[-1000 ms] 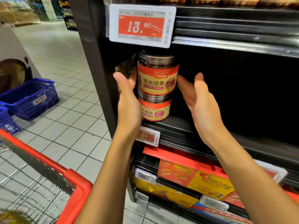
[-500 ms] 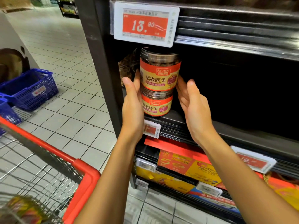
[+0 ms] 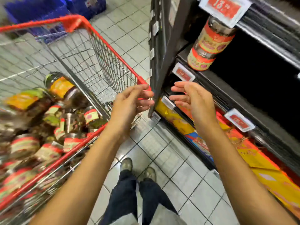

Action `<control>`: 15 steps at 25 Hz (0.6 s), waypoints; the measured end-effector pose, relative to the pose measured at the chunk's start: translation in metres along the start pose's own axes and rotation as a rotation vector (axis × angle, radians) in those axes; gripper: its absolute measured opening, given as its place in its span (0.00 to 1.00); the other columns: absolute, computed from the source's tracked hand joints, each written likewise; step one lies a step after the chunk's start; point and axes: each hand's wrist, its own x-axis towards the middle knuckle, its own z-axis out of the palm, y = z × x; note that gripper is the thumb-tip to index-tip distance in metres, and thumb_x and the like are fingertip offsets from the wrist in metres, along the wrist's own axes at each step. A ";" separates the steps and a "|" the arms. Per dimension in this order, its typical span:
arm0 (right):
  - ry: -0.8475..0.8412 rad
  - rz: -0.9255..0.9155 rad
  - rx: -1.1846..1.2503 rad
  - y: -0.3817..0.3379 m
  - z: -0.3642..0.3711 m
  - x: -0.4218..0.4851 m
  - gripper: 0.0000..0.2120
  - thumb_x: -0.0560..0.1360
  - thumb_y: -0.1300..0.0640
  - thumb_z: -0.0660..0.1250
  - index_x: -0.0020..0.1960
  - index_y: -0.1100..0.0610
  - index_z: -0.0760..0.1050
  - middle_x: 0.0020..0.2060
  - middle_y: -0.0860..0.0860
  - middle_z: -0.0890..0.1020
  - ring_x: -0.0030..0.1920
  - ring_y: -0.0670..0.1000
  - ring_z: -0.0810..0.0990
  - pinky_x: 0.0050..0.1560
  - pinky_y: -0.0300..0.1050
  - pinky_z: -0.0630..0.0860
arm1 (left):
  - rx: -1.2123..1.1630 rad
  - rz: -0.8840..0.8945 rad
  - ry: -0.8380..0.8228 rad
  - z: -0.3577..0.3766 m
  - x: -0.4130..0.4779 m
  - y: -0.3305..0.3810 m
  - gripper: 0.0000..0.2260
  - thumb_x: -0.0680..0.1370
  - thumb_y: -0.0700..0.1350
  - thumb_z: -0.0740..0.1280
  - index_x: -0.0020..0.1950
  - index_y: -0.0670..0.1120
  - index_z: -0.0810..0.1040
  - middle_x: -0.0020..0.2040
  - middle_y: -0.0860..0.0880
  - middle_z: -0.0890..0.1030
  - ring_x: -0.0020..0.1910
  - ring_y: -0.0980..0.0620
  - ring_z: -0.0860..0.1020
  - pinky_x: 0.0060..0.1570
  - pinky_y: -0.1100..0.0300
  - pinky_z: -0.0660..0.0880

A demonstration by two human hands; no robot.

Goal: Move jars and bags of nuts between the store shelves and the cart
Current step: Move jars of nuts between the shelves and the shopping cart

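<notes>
Your shoes (image 3: 138, 168) stand on the floor below your fingers. Your left hand (image 3: 129, 103) and right hand (image 3: 193, 101) are both empty, fingers spread and loose, palms facing each other. To the left of your left fingers sits the cart (image 3: 103, 41), with many jars (image 3: 48, 127) piled in it. Up past your right fingers, two jars (image 3: 209, 44) are stacked on the shelf (image 3: 227, 85), under a red price tag (image 3: 225, 8).
</notes>
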 end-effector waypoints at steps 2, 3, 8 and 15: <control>-0.250 -0.003 -0.021 -0.011 0.049 -0.026 0.12 0.81 0.62 0.54 0.46 0.54 0.75 0.39 0.49 0.81 0.33 0.41 0.80 0.37 0.32 0.74 | -0.037 -0.028 0.204 -0.061 -0.045 0.011 0.09 0.80 0.41 0.58 0.47 0.45 0.78 0.37 0.50 0.81 0.31 0.55 0.79 0.36 0.65 0.75; -0.394 0.002 -0.057 -0.013 0.080 -0.036 0.12 0.81 0.61 0.55 0.45 0.53 0.75 0.39 0.49 0.81 0.33 0.41 0.80 0.37 0.32 0.74 | -0.066 -0.031 0.300 -0.091 -0.066 0.015 0.09 0.80 0.40 0.58 0.47 0.45 0.77 0.35 0.50 0.81 0.31 0.55 0.79 0.35 0.64 0.75; -0.841 0.051 -0.283 0.005 0.232 -0.068 0.13 0.80 0.62 0.57 0.41 0.51 0.75 0.38 0.48 0.80 0.32 0.43 0.77 0.35 0.33 0.72 | -0.094 -0.114 0.567 -0.226 -0.142 0.012 0.07 0.79 0.38 0.60 0.46 0.42 0.77 0.35 0.46 0.78 0.24 0.57 0.76 0.24 0.69 0.72; -0.943 0.320 -0.679 0.092 0.409 -0.058 0.11 0.78 0.65 0.56 0.45 0.68 0.75 0.36 0.60 0.79 0.38 0.51 0.81 0.36 0.49 0.70 | 0.115 -0.451 0.668 -0.422 -0.126 -0.016 0.11 0.81 0.39 0.58 0.40 0.42 0.73 0.33 0.43 0.78 0.33 0.48 0.78 0.38 0.60 0.74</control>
